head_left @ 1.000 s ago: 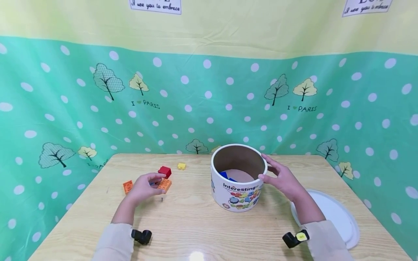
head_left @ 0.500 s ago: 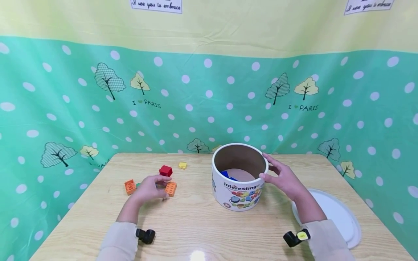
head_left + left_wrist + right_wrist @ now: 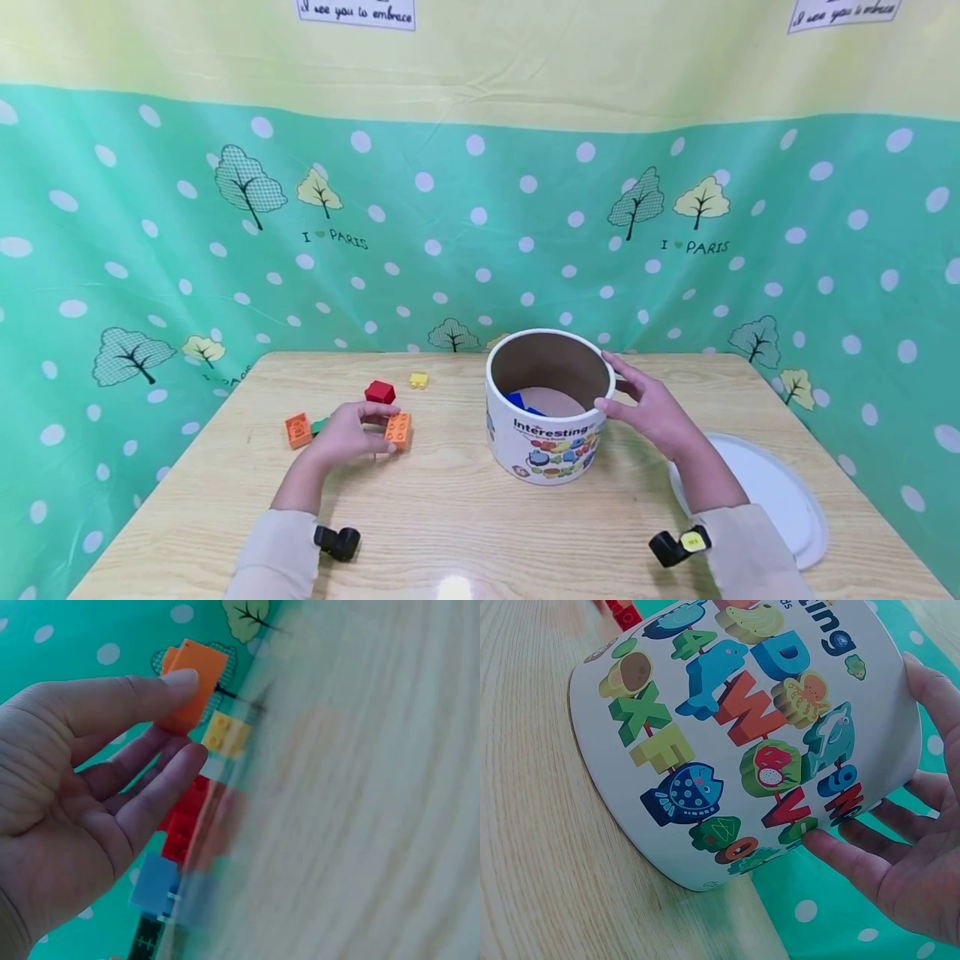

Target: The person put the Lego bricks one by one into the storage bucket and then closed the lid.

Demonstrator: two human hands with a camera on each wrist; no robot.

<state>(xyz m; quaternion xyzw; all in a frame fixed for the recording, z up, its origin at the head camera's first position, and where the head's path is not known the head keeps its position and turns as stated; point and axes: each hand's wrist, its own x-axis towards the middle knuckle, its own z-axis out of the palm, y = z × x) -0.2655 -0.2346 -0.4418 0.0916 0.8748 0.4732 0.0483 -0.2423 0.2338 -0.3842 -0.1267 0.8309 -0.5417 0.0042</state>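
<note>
In the head view my left hand [image 3: 348, 437] is over the left part of the table. Thumb and fingers pinch an orange building brick [image 3: 398, 431], its studs showing; the left wrist view shows the thumb pressed on the brick's flat face [image 3: 196, 682]. A red brick [image 3: 380, 392] lies just behind that hand. My right hand [image 3: 651, 414] holds the right side of a white printed bucket [image 3: 547, 446], thumb and fingers spread round the wall near its rim. Blue bricks [image 3: 517, 401] lie inside the bucket. In the right wrist view the fingers rest against the outer wall.
A second orange brick [image 3: 298, 430] and a green piece [image 3: 319, 426] lie left of the left hand. Farther back is a small yellow brick [image 3: 418, 380]. A white round lid [image 3: 780, 500] lies under the right forearm. A green dotted curtain [image 3: 480, 250] hangs behind the table.
The left hand has shifted slightly right with the orange brick, which has turned more upright. The green piece has come into sight beside that hand. The right hand and bucket stay put.
</note>
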